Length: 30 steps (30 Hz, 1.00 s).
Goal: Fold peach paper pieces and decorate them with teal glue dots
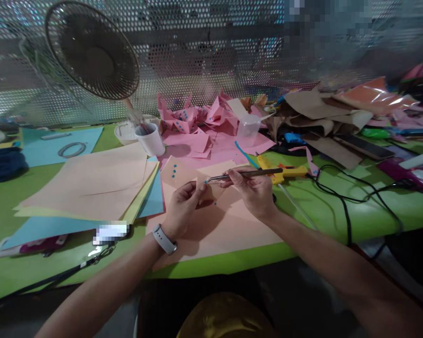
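Observation:
My left hand (183, 206), with a grey watch band on its wrist, pinches a small folded peach paper piece (214, 191). In my right hand (255, 193) are dark tweezers (264, 172), their bent tip pointing left and touching the paper near my left thumb. A tiny blue bit (205, 182) shows at that tip; whether it is gripped or stuck to the paper I cannot tell. Beneath both hands lies a large peach sheet (243, 232). Just beyond my left hand, another peach paper piece (169, 174) carries several small blue squares.
Stacked paper sheets (81, 178) lie left, near a white cup (151, 139) of tools and a fan (93, 51). Folded pink paper shapes (183, 117) sit behind. A yellow glue gun (285, 172), black cables (341, 199) and a phone (364, 146) are right.

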Tool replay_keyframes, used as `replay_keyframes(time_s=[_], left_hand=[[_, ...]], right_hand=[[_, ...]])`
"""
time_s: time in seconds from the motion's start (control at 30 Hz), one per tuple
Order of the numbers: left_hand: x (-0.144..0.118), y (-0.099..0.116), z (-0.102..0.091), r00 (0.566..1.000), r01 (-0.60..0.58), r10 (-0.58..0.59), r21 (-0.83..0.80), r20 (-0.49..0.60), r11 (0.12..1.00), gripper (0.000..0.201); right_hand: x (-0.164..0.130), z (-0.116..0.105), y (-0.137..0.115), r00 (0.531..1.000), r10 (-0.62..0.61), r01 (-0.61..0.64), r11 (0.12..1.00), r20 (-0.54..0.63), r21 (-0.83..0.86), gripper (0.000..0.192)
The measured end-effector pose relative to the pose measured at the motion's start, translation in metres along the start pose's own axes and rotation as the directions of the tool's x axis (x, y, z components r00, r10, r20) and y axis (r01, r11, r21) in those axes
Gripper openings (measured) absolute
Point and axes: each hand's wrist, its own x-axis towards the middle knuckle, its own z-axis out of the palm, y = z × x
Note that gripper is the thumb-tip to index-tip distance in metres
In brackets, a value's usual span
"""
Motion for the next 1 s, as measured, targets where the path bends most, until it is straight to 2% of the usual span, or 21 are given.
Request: replay_keyframes(time_s=[0.33,0.57,0.77,1.0], left_hand=[[0.0004,-0.0009,-0.0011,1.0,-0.008,0.008,0.006,0.009,1.0,0.039],[-0.0002,-0.0003,-0.0005,1.0,0.0,0.0,0.002,0.007,1.0,0.037],[0.0004,-0.0018,-0.0013,1.0,0.013,-0.013,0.028,0.005,1.0,0.038],[0.0001,-0.0026,-0.0023,1.0,0.006,-0.006,0.011,0.024,1.0,0.036]], right_hand=[[-0.0002,-0.001,0.0009,0.999,0.031,-0.032,0.998,0.006,0.049,0.029],[0.0011,-0.0007,0.0,0.998,0.067,-0.066,0.997,0.0,0.041,0.036],[0.002,-0.0006,0.0029,0.996,0.087,-0.086,0.994,-0.003,0.062,0.033],[0.0011,-0.0015,0.0038,0.998,0.063,-0.064,0.994,0.014,0.084,0.032]])
